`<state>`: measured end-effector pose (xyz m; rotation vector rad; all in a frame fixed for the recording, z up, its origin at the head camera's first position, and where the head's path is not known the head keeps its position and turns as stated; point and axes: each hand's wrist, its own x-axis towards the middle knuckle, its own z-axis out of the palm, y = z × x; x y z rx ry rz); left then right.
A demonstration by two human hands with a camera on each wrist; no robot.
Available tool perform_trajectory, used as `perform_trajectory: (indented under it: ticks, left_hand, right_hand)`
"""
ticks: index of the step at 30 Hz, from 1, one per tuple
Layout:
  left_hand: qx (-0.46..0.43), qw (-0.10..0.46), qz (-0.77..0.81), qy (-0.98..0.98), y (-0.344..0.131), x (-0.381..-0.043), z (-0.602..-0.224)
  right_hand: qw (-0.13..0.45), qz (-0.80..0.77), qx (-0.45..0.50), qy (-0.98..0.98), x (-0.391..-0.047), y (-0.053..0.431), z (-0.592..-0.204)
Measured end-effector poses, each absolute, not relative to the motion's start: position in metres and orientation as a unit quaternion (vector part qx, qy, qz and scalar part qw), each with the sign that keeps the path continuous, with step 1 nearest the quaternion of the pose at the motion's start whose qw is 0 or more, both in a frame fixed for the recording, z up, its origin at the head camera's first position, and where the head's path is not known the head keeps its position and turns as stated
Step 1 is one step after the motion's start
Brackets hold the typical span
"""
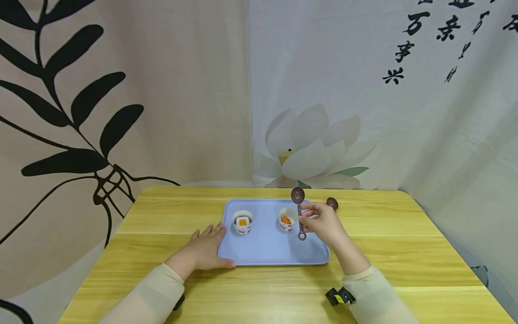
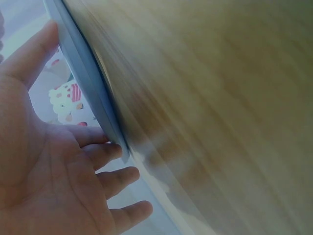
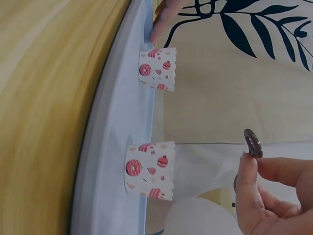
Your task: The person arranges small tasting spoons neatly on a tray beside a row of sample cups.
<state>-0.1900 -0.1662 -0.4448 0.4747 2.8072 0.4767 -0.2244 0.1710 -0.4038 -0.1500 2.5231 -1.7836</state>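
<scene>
Between its thumb and fingers my right hand [image 1: 322, 222] pinches a brown measuring spoon [image 1: 298, 196] by the handle, bowl end away from me, above the right part of a pale blue tray [image 1: 263, 252]. Just left of the spoon stands a patterned paper cup [image 1: 286, 225] with orange pieces [image 1: 285, 220] inside. A second paper cup [image 3: 157, 69], holding a white and yellow-orange item [image 1: 243, 222], stands on the tray's left part. My left hand [image 1: 204, 249] rests at the tray's left edge, fingers spread and thumb at the near rim.
A second brown spoon [image 1: 332, 203] lies on the wooden table [image 1: 384, 243] behind my right hand, partly hidden by it. Printed curtains [image 1: 194, 112] hang behind and beside the table. A black strap device [image 1: 341, 297] sits at my right wrist.
</scene>
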Motion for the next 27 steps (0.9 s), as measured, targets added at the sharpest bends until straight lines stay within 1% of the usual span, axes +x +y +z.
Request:
perform_trajectory:
  ticks: [15, 27]
  left_hand:
    - [0.161, 0.130, 0.158, 0.965, -0.166, -0.192, -0.447]
    - [0.162, 0.129, 0.160, 0.965, -0.167, -0.193, -0.449]
  right_hand:
    - [0.050, -0.607, -0.050, 0.792, -0.233, 0.144, -0.426]
    - [0.062, -0.609, -0.050, 0.789, -0.233, 0.122, -0.432]
